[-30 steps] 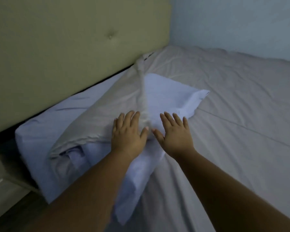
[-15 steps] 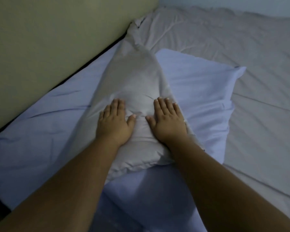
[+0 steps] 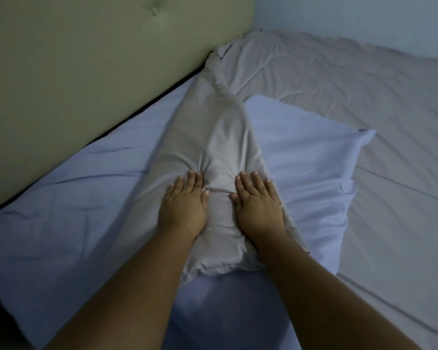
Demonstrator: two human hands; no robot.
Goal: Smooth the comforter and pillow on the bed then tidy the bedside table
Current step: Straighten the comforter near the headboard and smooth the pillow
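A pale blue pillow (image 3: pixel 309 157) lies on the bed along the headboard. A folded-over corner of the grey comforter (image 3: pixel 213 137) lies across its middle in a long bunched strip. The wider comforter (image 3: pixel 364 92) spreads over the bed to the right, lightly wrinkled. My left hand (image 3: pixel 182 205) and my right hand (image 3: pixel 258 203) press flat on the strip, side by side, fingers apart. The fabric puckers into a ridge between them. Neither hand grips anything. The bedside table is out of view.
A beige padded headboard (image 3: pixel 86 59) with a button runs along the left. A pale blue wall (image 3: pixel 352 18) stands behind the bed at the top right. A dark gap shows at the bottom-left corner past the pillow.
The view closed in on the pillow, then tilted back up. Both hands went from the pillow's near edge onto the grey strip, and the fabric has bunched up between them.
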